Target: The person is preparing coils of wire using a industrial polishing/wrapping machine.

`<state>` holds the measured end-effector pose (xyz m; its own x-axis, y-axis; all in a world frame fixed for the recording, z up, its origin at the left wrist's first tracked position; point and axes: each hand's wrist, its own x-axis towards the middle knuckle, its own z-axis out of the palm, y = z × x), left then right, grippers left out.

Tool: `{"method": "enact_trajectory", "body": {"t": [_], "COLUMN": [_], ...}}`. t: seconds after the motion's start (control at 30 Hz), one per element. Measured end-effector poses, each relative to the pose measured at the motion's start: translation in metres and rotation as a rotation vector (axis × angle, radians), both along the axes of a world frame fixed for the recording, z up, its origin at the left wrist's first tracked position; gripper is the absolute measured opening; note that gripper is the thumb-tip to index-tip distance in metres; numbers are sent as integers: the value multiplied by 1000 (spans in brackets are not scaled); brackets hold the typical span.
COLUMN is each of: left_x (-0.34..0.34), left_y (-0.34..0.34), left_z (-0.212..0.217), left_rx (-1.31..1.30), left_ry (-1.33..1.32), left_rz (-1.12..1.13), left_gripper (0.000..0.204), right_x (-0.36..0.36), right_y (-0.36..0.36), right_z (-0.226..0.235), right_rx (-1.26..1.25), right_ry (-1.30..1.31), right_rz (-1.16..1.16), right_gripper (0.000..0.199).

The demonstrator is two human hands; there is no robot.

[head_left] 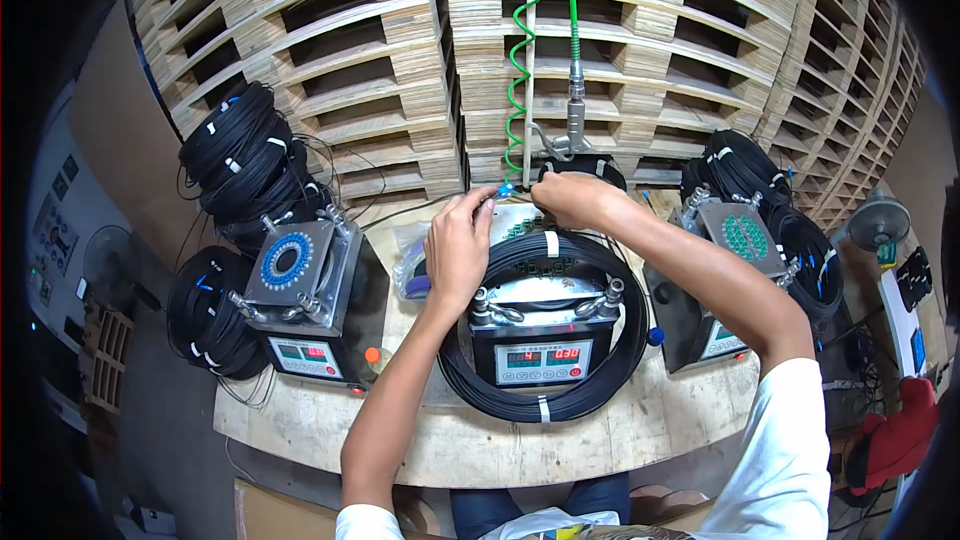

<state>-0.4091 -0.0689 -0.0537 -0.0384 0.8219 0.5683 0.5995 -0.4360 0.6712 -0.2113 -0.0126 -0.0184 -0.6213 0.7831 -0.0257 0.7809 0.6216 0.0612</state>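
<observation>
Both my arms reach over a black cable coil (625, 380) tied with white bands, which lies around the middle bench machine (545, 340) with its lit display. Beyond that machine, my left hand (460, 248) is closed, its fingertips pinching a small blue piece (504, 191) at the lower end of a green spiral hose. Whether the hose is joined to that piece I cannot tell. Close by on the right, my right hand (578, 200) has its fingers curled together; what they hold, if anything, is hidden. A plate with green fittings (527, 228) sits just below my hands.
Similar machines stand left (300, 300), with a ring of blue fittings, and right (735, 240), with green ones. Cable coils (240, 160) pile up at both sides. Stacked wooden pallets (350, 60) rise behind. A metal air tool (575, 120) hangs from a green hose. An orange-capped bottle (373, 356) stands left.
</observation>
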Motion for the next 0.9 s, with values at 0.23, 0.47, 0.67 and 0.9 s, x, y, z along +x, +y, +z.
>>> {"method": "enact_trajectory", "body": {"t": [0.23, 0.47, 0.67, 0.9], "left_x": [-9, 10, 22, 52], "left_y": [28, 50, 51, 55], "left_z": [25, 43, 45, 55], "left_rx": [96, -27, 18, 102], "left_ry": [379, 838, 946, 1125], "left_rz": [-156, -371, -354, -341], "left_gripper": [18, 12, 8, 9], "right_x": [26, 29, 32, 36], "right_y": [-2, -18, -16, -8], "right_z": [-18, -21, -25, -38], "right_rx": [-23, -31, -13, 15], "right_ry": [299, 458, 510, 558], "right_rz": [-27, -81, -63, -39], "right_gripper": [25, 25, 22, 13]}}
